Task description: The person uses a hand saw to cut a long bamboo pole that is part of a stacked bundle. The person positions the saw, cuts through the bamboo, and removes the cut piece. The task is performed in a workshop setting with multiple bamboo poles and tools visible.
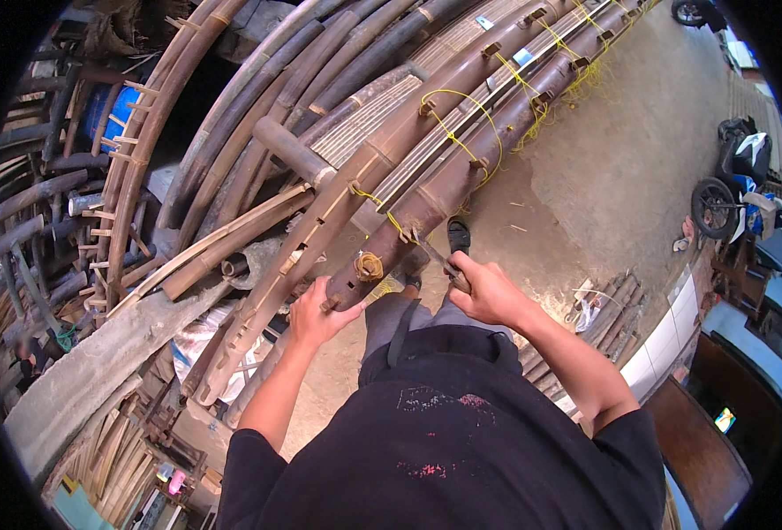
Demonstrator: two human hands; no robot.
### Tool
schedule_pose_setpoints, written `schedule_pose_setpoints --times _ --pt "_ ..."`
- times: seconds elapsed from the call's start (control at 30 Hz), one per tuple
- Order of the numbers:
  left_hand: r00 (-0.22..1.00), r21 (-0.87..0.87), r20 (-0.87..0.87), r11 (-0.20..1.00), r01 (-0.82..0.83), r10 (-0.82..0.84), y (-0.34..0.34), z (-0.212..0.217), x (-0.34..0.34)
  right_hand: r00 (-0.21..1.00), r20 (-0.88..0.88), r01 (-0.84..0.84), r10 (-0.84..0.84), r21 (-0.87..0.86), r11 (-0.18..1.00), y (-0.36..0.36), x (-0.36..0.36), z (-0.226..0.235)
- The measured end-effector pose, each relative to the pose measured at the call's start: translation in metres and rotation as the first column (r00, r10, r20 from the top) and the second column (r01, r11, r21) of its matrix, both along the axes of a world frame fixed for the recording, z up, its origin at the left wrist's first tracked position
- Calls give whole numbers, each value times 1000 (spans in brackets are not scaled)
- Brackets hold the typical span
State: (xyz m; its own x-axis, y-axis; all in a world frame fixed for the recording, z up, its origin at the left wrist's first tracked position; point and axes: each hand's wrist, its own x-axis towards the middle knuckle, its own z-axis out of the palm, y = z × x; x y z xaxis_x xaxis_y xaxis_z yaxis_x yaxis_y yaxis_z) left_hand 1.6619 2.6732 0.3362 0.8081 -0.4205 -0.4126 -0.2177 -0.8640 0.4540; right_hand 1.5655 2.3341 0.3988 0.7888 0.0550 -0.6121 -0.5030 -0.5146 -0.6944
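My left hand (317, 314) is closed round the near end of a thick brown bamboo pole (417, 207), its thumb along the lower side. Fingers of my right hand (488, 291) wrap a wooden handle; the knife's blade (433, 253) points up and left, its tip at a notch in that pole. A coil of tan fibre (369, 266) sits on the pole's end. Yellow string (451, 134) loops through slots along it. Parallel on the left runs a second notched bamboo pole (320, 231), with slats between the two.
Curved bamboo poles (258, 115) are stacked at the left beside a concrete ledge (99, 375). Bamboo lengths (616, 311) lie on the floor at right. A motorbike (744, 190) stands farther right. My sandalled foot (459, 235) shows below the pole.
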Motion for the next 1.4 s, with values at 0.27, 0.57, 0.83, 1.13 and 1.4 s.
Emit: schedule_pose_setpoints --times 0.27,0.57,0.83,1.13,1.4 --pt "1000 34 -7 999 -24 25 -1 6 -4 980 194 -7 51 -217 976 19 -25 -29" --pt "998 35 -56 999 -39 41 -4 8 -2 932 329 -6 153 -407 914 26 -33 -38" --pt "998 37 -47 999 -27 29 0 7 -2 758 568 139 321 -621 771 9 -35 -74" --pt "999 0 -13 999 -34 34 2 4 -6 811 326 465 -486 145 874 31 -47 -30" --pt "998 -18 -46 999 -38 37 2 4 -4 890 427 243 -158 -152 958 28 -40 -32"
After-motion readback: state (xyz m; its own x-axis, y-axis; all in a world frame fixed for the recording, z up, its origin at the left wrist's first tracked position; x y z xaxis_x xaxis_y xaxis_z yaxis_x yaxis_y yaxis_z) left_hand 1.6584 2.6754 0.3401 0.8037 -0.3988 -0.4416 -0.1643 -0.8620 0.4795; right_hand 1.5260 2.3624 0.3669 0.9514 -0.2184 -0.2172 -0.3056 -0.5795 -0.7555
